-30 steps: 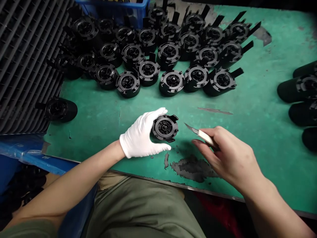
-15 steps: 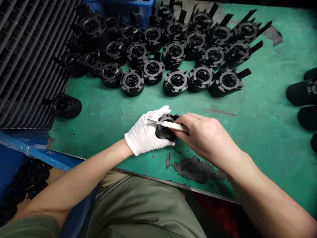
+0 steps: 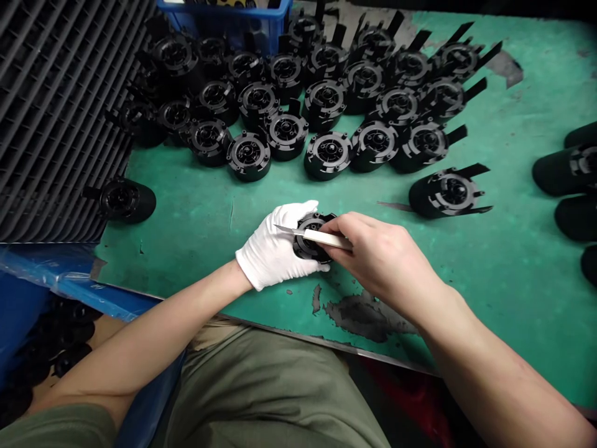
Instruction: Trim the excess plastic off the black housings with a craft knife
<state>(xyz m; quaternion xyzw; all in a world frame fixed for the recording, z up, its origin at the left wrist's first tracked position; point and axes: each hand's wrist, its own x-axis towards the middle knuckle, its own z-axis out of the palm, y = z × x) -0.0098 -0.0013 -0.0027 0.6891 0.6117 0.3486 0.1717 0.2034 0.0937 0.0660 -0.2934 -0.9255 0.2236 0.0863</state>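
My left hand (image 3: 273,249), in a white glove, is wrapped round a black round plastic housing (image 3: 308,250) just above the green table. The ribbed end of the housing faces up, and part of it is hidden behind my right hand. My bare right hand (image 3: 385,255) is closed on a craft knife (image 3: 328,239) with a white handle. Its thin pointed blade points left, over the housing's edge and across the white glove. Whether the blade touches anything, I cannot tell.
Rows of similar black housings (image 3: 249,152) fill the back of the green table (image 3: 196,211). One housing (image 3: 450,194) lies in front of them at right, another (image 3: 125,200) at left. A blue crate (image 3: 224,25) stands behind; a black grid rack (image 3: 60,112) borders the left.
A black housing with two prongs now lies on the table to the right, in front of the rows. My hands, the held housing and the knife have hardly moved.
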